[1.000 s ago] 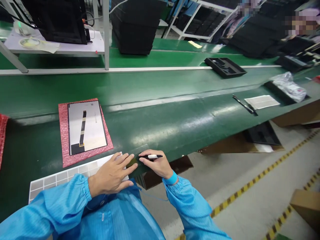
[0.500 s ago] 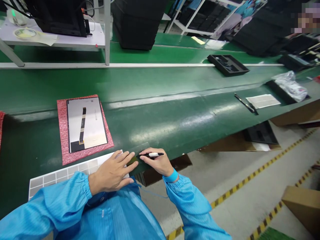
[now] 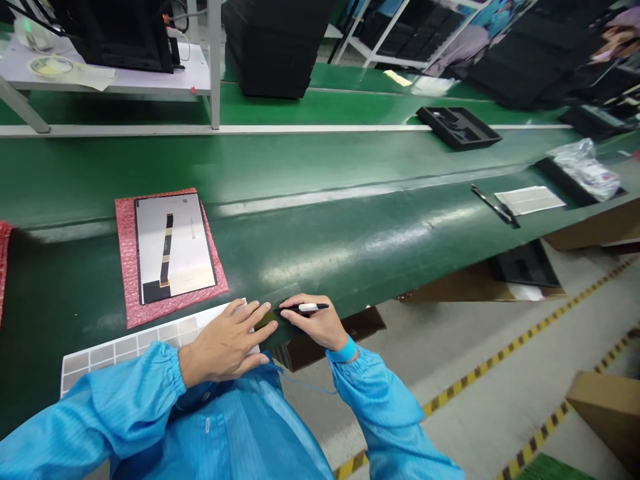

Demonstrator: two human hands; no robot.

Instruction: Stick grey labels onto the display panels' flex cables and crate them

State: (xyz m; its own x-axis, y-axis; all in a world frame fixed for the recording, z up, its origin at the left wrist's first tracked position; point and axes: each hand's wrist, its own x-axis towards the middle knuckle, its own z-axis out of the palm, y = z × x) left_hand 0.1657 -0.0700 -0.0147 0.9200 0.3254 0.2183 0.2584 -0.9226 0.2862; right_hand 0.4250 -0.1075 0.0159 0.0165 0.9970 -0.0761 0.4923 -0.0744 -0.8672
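My left hand (image 3: pixel 227 343) lies flat with fingers spread over the right end of a white sheet of grey rectangular labels (image 3: pixel 127 345). My right hand (image 3: pixel 317 321) grips a black-and-white pen (image 3: pixel 311 307), its tip pointing left at the table near my left fingertips. A small dark yellowish piece (image 3: pixel 266 320) shows beside the left fingers; what it is I cannot make out. Beyond the sheet, a display panel (image 3: pixel 187 260) with a black flex cable (image 3: pixel 167 250) rests on a pink foam sheet (image 3: pixel 133 300).
Farther right on the green table (image 3: pixel 320 253) are black tweezers (image 3: pixel 493 203), a white paper (image 3: pixel 530 200) and a black tray (image 3: pixel 459 127). A plastic bag (image 3: pixel 585 170) sits in another tray. A white shelf (image 3: pixel 125 80) stands at the back left, beside stacked black trays (image 3: pixel 275 53).
The view has shifted very slightly. Both hands keep nearly the same pose and place, with the pen still in my right hand.
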